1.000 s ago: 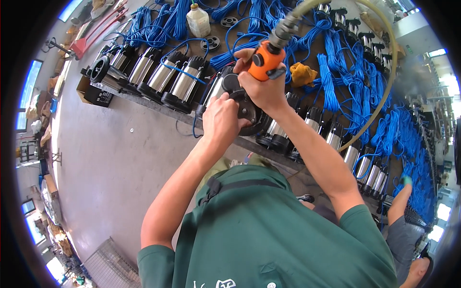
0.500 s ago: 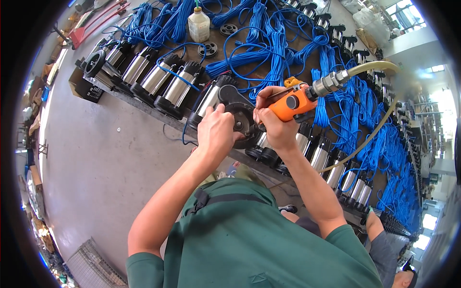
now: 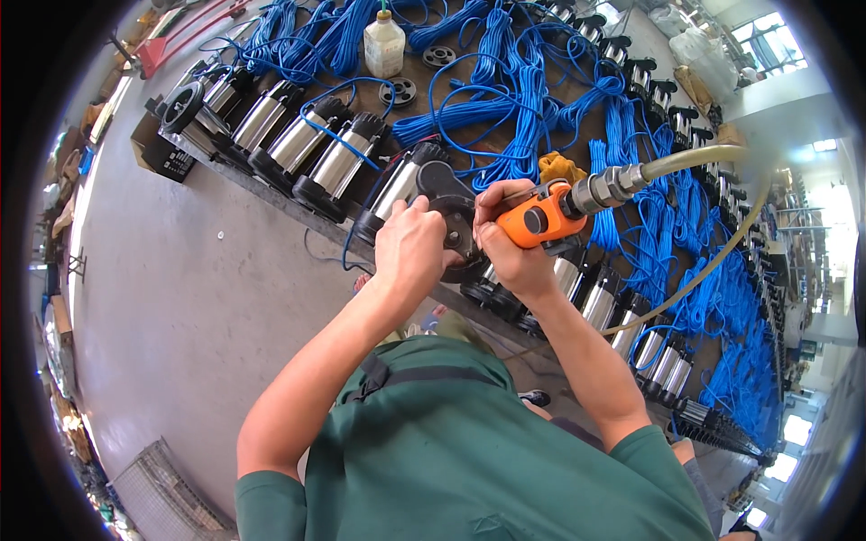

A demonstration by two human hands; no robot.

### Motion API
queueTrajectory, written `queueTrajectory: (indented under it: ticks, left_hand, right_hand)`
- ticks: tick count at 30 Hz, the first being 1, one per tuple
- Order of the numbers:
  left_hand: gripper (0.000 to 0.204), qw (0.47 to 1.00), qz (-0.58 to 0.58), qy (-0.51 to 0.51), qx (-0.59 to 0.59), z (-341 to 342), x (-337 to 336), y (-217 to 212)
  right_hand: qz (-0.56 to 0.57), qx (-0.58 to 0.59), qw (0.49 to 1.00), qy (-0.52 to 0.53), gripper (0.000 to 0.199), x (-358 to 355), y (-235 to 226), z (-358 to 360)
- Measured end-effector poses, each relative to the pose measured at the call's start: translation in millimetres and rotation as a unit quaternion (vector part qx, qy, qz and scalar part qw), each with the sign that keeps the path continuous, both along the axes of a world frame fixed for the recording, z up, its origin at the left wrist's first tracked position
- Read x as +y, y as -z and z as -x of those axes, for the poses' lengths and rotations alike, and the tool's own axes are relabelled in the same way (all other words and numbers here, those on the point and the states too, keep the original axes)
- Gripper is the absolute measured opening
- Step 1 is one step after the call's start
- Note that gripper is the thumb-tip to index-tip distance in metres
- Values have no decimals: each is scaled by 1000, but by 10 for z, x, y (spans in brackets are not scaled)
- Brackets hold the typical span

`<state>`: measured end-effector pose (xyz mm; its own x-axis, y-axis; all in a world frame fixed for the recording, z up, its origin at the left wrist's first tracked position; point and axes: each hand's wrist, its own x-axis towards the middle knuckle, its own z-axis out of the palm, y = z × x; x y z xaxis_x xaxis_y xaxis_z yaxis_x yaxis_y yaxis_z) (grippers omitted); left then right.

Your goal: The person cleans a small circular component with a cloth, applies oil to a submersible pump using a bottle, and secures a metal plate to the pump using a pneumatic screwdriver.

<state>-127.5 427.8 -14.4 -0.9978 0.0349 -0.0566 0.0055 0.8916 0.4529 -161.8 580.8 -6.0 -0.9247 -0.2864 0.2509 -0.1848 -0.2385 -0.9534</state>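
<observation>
My left hand [image 3: 410, 245] is curled over the near-left edge of a black pump casing [image 3: 457, 219], its fingers gripping the rim. The round casing lies at the end of a steel pump body [image 3: 397, 194], its open face toward me. My right hand [image 3: 512, 251] is closed on an orange air tool [image 3: 538, 222], which lies across the palm and fingers. Its metal coupling [image 3: 609, 187] points away to the right. Thumb and fingertips of that hand come together at the casing's right edge; whether they pinch a small part there cannot be made out.
Steel pumps [image 3: 302, 135] line the bench edge on both sides. Bundles of blue cable [image 3: 519, 117] cover the bench. A white bottle [image 3: 384, 45], a black ring-shaped part [image 3: 398, 92] and a yellow glove [image 3: 561, 168] lie beyond. An air hose [image 3: 722, 261] loops down on the right.
My right hand has turned the air tool a little, and its body has dropped slightly toward me. The left hand keeps its hold on the casing. The whole view has shifted slightly.
</observation>
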Motion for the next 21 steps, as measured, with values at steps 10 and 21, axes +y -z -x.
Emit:
queueTrajectory:
  ticks: [10, 21]
  left_hand:
    - [41, 999, -11, -1, 32, 7, -34, 108]
    - [47, 1000, -23, -13, 12, 2, -24, 102]
  right_hand:
    - [-8, -1, 1000, -18, 29, 10, 36, -6]
    - [7, 11, 1000, -14, 27, 27, 66, -31]
